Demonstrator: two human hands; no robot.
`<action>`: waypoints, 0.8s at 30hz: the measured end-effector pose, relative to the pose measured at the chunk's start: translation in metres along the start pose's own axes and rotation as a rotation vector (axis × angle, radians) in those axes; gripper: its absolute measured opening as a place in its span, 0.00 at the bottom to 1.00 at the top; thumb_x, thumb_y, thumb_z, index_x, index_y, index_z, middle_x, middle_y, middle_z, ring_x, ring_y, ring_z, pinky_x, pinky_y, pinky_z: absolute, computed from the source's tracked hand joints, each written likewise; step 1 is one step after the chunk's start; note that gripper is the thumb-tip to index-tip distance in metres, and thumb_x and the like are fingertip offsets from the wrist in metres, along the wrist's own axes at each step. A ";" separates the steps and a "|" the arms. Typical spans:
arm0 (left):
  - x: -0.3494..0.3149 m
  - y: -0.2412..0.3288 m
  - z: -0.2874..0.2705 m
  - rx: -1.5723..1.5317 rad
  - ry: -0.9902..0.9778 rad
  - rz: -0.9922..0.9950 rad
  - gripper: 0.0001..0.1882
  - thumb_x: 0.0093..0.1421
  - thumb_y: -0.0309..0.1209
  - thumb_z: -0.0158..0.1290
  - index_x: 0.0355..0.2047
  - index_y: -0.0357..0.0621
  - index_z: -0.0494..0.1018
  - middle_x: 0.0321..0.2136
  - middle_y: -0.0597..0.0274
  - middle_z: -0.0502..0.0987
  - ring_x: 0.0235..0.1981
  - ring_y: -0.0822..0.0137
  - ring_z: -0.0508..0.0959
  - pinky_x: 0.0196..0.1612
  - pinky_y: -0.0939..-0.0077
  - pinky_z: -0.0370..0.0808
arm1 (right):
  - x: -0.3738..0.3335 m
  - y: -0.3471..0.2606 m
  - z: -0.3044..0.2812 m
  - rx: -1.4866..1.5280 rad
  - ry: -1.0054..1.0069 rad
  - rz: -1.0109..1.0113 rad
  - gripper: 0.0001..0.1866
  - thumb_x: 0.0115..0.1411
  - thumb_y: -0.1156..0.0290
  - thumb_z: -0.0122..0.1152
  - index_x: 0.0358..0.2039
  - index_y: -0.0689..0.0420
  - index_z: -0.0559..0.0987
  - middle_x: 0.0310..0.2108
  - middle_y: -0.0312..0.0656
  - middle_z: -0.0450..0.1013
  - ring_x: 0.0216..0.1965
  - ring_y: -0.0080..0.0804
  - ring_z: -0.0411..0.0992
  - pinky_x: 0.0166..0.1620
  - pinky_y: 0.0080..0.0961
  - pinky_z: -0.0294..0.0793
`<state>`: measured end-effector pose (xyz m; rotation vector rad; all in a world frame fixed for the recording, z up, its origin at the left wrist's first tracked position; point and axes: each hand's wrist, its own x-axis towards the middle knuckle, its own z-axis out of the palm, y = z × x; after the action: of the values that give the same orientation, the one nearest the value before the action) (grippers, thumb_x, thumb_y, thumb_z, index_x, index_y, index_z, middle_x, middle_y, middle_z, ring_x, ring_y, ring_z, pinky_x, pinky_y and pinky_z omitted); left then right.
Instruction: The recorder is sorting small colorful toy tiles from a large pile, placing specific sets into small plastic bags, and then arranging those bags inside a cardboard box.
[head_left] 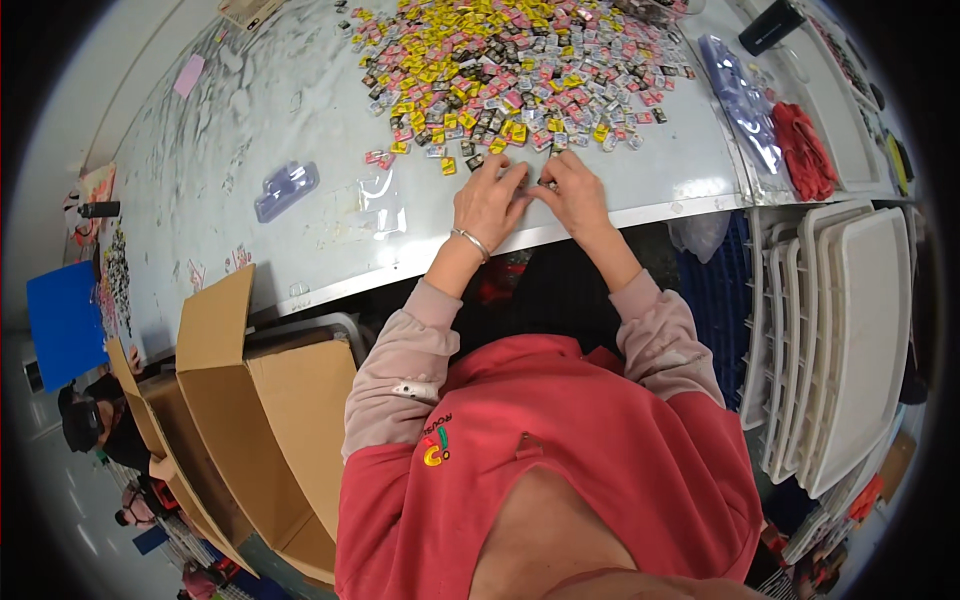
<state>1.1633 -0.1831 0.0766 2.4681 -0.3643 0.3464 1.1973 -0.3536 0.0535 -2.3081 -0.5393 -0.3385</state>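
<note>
Our left hand (488, 201) and right hand (577, 196) curl, grip unclear; beyond them, loose pieces (512, 84) seemingly await, none visibly finished.

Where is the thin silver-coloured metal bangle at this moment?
In the head view, the bangle is around the left wrist, between the left hand and the pale-pink fabric cuff.

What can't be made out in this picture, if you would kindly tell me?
- Head view: most of what lies between the left hand and right hand, covered by both.
- Head view: details on the small colored pieces, too small.
- Head view: the pile's far end, cut off by the upper edge.
- Head view: most rear white trays, behind the front tray.
</note>
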 end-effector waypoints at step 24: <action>-0.001 -0.012 0.000 0.004 -0.112 -0.058 0.16 0.48 0.23 0.57 0.40 0.46 0.74 0.34 0.59 0.71 0.29 0.57 0.77 0.32 0.66 0.74 | 0.001 -0.008 -0.011 0.103 -0.187 -0.169 0.12 0.47 0.74 0.67 0.35 0.58 0.78 0.31 0.40 0.71 0.24 0.35 0.72 0.29 0.29 0.71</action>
<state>1.1669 -0.1736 0.0693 2.5028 -0.3381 0.1854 1.1933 -0.3562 0.0662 -2.2118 -0.8296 -0.1703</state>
